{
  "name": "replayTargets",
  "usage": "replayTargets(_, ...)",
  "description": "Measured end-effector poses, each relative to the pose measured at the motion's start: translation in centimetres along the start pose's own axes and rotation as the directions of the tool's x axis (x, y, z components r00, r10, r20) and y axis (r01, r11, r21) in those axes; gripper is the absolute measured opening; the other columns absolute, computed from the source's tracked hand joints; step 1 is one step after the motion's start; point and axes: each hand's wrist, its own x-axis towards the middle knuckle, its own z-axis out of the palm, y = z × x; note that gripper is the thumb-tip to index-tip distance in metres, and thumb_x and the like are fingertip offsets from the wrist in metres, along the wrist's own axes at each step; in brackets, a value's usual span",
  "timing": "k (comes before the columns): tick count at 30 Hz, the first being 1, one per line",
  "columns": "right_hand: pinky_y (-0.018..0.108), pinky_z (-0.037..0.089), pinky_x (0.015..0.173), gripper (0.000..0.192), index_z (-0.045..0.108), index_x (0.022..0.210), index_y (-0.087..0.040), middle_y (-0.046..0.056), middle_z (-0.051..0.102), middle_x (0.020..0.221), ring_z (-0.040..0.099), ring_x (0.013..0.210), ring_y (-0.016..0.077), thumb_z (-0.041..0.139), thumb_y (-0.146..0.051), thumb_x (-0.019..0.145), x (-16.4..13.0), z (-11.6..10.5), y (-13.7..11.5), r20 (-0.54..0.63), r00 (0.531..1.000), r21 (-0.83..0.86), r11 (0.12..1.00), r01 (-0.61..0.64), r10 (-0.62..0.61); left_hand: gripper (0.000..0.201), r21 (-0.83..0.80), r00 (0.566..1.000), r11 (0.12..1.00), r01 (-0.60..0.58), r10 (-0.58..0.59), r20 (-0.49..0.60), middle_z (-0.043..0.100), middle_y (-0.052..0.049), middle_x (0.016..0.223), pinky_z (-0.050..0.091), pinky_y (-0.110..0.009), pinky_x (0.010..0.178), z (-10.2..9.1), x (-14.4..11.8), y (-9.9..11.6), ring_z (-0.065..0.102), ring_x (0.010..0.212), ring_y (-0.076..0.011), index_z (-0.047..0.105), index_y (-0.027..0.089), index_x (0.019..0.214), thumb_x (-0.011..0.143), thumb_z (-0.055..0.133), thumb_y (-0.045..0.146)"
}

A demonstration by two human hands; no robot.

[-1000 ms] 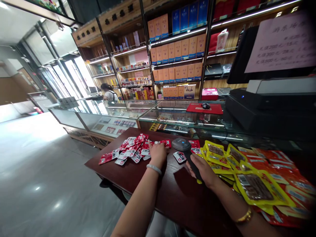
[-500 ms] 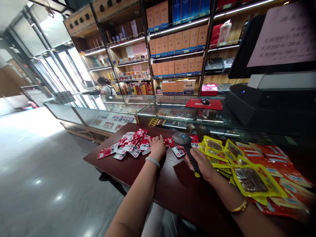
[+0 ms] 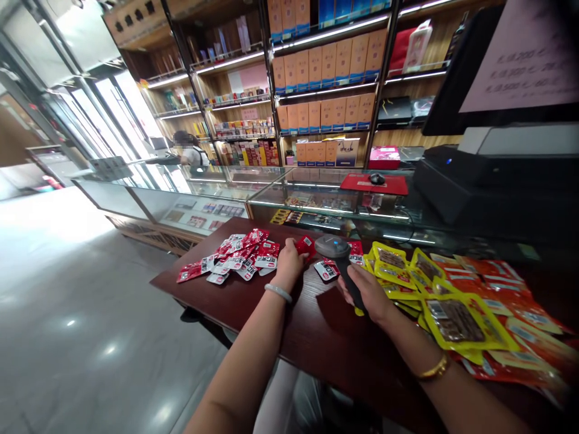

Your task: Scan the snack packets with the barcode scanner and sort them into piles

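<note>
A small red packet [image 3: 304, 245] lifted off the table; a grey handheld scanner [image 3: 337, 253] upright beside it.

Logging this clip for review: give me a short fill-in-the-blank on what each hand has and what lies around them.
The right hand grips a black ____.
The left hand pinches a small ____ packet.
The yellow packets lie on the person's ____ side of the table.

Missing words: scanner; red; right

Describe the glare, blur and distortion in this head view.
Head view: daylight blows out the floor at left; shelf uprights lean from wide-angle distortion; orange packets smear at the right edge; left hand and right hand stay sharp.
</note>
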Motion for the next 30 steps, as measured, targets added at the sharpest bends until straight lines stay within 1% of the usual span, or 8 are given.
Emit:
replayTargets(4,0.022,0.032,0.037,0.044,0.051,0.075,-0.020,-0.004,0.054,0.063,0.044,0.040,0.0078,0.054,-0.063,0.087,0.1,0.1,0.0,-0.001,1.000,-0.030,0.999,0.025,-0.025,0.040,-0.154,1.000,0.988,-0.006,0.003,-0.020,0.069,-0.011,0.096,0.045,-0.029,0.074,0.3,-0.2,0.5,0.068,0.090,-0.0239,0.042,0.019,0.112,0.082,0.068,0.027)
replayTargets(11,0.021,0.033,0.036,0.044,0.050,0.079,-0.022,-0.005,0.053,0.062,0.043,0.040,0.0081,0.057,-0.065,0.083,0.0,0.2,-0.2,-0.012,1.000,0.014,1.000,-0.004,0.004,0.037,-0.221,0.997,0.973,-0.058,0.046,-0.060,0.068,-0.008,0.093,0.046,-0.028,0.072,1.0,-0.2,0.1,0.068,0.084,-0.0212,0.043,0.019,0.105,0.080,0.068,0.025)
replayTargets(18,0.021,0.033,0.036,0.044,0.050,0.080,-0.022,-0.005,0.053,0.062,0.043,0.040,0.0081,0.059,-0.065,0.082,0.0,0.3,-0.2,-0.021,1.000,0.021,1.000,-0.015,0.016,0.043,-0.319,0.999,0.948,-0.001,-0.012,-0.040,0.067,-0.011,0.096,0.049,-0.033,0.078,1.1,-0.3,0.5,0.067,0.089,-0.0233,0.043,0.017,0.115,0.082,0.068,0.028)
replayTargets(21,0.022,0.033,0.036,0.044,0.050,0.079,-0.022,-0.005,0.053,0.061,0.043,0.040,0.0084,0.058,-0.065,0.082,-0.1,0.4,-0.3,-0.016,1.000,0.007,1.000,-0.012,0.013,0.055,-0.531,0.988,0.842,-0.090,0.142,0.056,0.065,-0.013,0.112,0.050,-0.033,0.087,2.0,-0.9,1.4,0.065,0.101,-0.0209,0.039,0.017,0.128,0.080,0.067,0.020)
replayTargets(24,0.022,0.034,0.037,0.043,0.051,0.078,-0.022,-0.004,0.053,0.062,0.043,0.040,0.0084,0.057,-0.064,0.084,-0.1,0.3,-0.2,-0.018,1.000,-0.007,1.000,0.002,-0.002,0.073,-0.680,0.906,0.691,-0.245,0.414,0.094,0.060,-0.013,0.127,0.046,-0.036,0.100,2.4,-1.3,2.2,0.060,0.116,-0.0212,0.032,0.019,0.141,0.078,0.068,0.018)
replayTargets(25,0.022,0.034,0.037,0.042,0.051,0.077,-0.022,-0.004,0.053,0.062,0.043,0.040,0.0084,0.057,-0.063,0.084,-0.1,0.3,-0.2,-0.018,1.000,-0.009,1.000,0.006,-0.006,0.073,-0.660,0.891,0.696,-0.283,0.446,0.089,0.059,-0.013,0.130,0.043,-0.040,0.105,2.2,-1.3,2.2,0.057,0.121,-0.0225,0.033,0.020,0.142,0.078,0.068,0.019)
replayTargets(27,0.022,0.034,0.037,0.041,0.050,0.076,-0.022,-0.004,0.053,0.063,0.043,0.041,0.0084,0.056,-0.062,0.085,-0.1,0.3,-0.2,-0.021,1.000,-0.004,1.000,0.007,-0.007,0.064,-0.485,0.922,0.813,-0.322,0.386,0.036,0.057,-0.013,0.135,0.032,-0.047,0.113,1.0,-1.0,1.7,0.049,0.130,-0.0265,0.042,0.022,0.139,0.080,0.067,0.022)
replayTargets(30,0.022,0.033,0.037,0.040,0.050,0.076,-0.022,-0.004,0.053,0.063,0.044,0.041,0.0084,0.056,-0.060,0.086,-0.2,0.2,-0.1,-0.021,1.000,0.012,1.000,-0.001,0.001,0.054,-0.077,0.982,0.990,-0.121,0.108,-0.156,0.052,-0.015,0.141,0.017,-0.056,0.117,-1.6,-0.3,-0.1,0.037,0.139,-0.0318,0.048,0.020,0.136,0.085,0.061,0.026)
